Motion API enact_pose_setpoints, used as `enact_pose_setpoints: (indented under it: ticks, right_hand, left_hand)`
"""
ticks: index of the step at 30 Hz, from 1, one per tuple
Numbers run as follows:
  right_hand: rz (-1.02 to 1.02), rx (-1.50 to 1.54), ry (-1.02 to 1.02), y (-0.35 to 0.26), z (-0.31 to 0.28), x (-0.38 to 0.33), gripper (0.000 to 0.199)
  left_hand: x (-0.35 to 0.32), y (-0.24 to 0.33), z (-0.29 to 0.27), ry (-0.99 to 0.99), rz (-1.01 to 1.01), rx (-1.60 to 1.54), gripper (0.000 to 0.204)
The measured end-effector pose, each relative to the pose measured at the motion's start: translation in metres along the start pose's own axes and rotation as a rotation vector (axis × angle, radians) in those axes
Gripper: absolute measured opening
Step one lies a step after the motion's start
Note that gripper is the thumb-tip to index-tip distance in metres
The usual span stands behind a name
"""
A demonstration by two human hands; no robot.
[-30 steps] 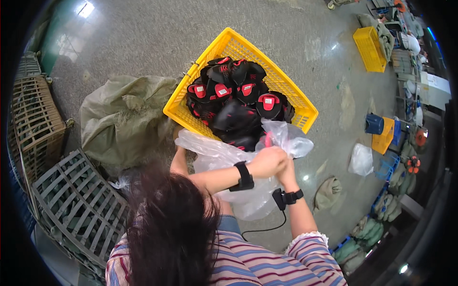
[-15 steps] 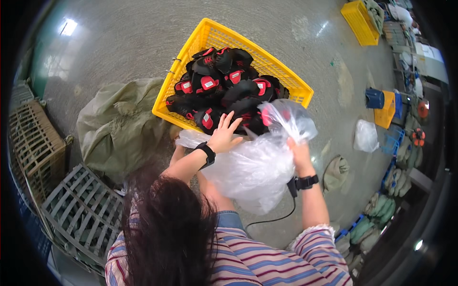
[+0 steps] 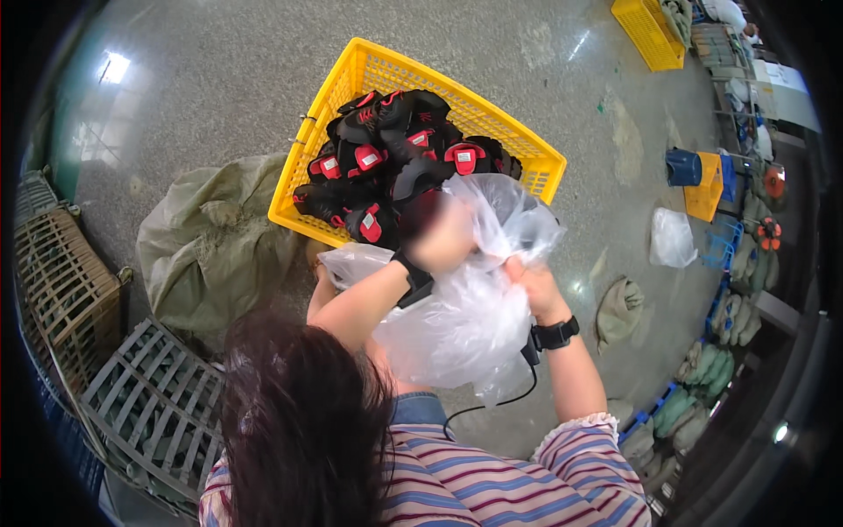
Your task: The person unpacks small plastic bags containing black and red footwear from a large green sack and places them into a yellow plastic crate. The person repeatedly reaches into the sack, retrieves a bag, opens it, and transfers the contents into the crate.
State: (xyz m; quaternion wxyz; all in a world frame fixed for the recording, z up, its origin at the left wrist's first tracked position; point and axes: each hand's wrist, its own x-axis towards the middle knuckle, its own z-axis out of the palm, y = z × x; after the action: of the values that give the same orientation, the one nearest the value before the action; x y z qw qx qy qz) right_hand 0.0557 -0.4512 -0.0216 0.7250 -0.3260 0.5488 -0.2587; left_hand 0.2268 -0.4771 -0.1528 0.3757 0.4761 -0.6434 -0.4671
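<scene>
A clear plastic bag (image 3: 529,202) lies over the near right corner of a yellow crate (image 3: 364,66), with something dark showing through it. My right hand (image 3: 536,290) is closed on the gathered near end of this bag. My left hand (image 3: 446,239) is at the bag's left side, over the crate's near edge; blur hides its fingers. Black shoes (image 3: 395,114) with red tongues and laces are heaped in the crate. A bundle of clear plastic bags (image 3: 457,329) rests over my lap, beneath both forearms.
An olive woven sack (image 3: 211,237) lies left of the crate. Slatted baskets (image 3: 158,395) stand at the lower left. To the right are a small rolled sack (image 3: 620,312), a white plastic bag (image 3: 674,239) and a blue bucket (image 3: 683,167). Another yellow crate (image 3: 650,35) stands far right.
My left hand has moved right, from spread above the bag bundle to the side of the bag by my right hand. My right hand has shifted slightly left, still gripping the bag.
</scene>
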Motion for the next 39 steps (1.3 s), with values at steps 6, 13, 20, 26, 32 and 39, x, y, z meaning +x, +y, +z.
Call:
enact_pose_setpoints:
  ticks: [6,13,20,26,32,39]
  right_hand:
    - [0.088,-0.435,0.166,0.017,-0.053,-0.025,0.029]
    - [-0.306,-0.984,0.449,0.070,-0.025,0.011,0.056]
    - [-0.280,-0.368,0.605,0.064,-0.014,0.028,0.024]
    - [-0.571,-0.560,0.386,0.061,0.015,0.008,0.022]
    - [-0.345,-0.495,0.369,0.028,0.012,0.004,0.019]
    - [-0.678,-0.409,0.231,-0.017,0.056,-0.032,0.025]
  left_hand:
    - [0.031,0.069,-0.035,-0.188,-0.412,-1.164,0.044]
    - [0.010,0.103,0.006,-0.473,-0.286,-0.667,0.078]
    - [0.008,0.059,-0.008,-0.429,-0.007,-0.227,0.060]
    - [0.016,-0.002,-0.005,-0.232,-0.193,-0.073,0.069]
    - [0.033,0.022,0.010,-0.439,-0.436,-0.575,0.061]
    - [-0.029,-0.001,-0.025,-0.189,-0.546,-0.823,0.045]
